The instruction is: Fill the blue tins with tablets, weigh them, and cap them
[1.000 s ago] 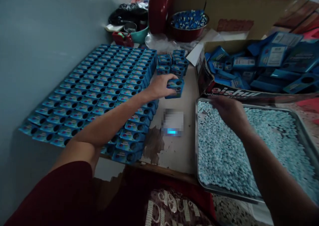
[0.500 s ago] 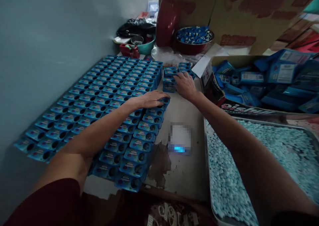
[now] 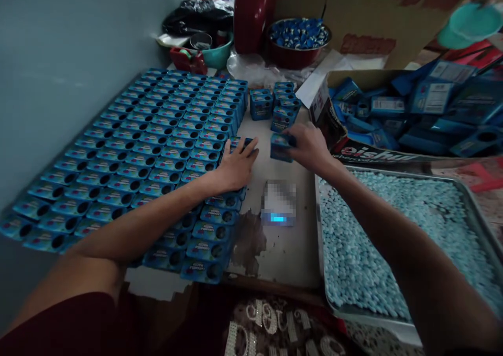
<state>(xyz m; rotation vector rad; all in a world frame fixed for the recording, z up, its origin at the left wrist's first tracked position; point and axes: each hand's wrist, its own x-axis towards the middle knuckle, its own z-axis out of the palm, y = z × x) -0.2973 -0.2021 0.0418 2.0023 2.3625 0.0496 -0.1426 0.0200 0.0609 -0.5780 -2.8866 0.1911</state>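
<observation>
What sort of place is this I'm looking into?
Probably a small packing workspace, perhaps a home or workshop: rows of matching blue boxes, a metal tray spread with pale blue pellets, and a carton full of blue packaging.

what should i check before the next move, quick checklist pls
1. Right hand has the box: ok, fingers at its right side.
2. That box's contents visible: cannot tell, blurred and partly covered.
3. Left hand off the rows: not ok, spread over their right edge.
4. Device display readable: cannot tell, pixelated.
5. More boxes standing beyond the right hand: ok.
6. Pellets in the tray: ok.
</observation>
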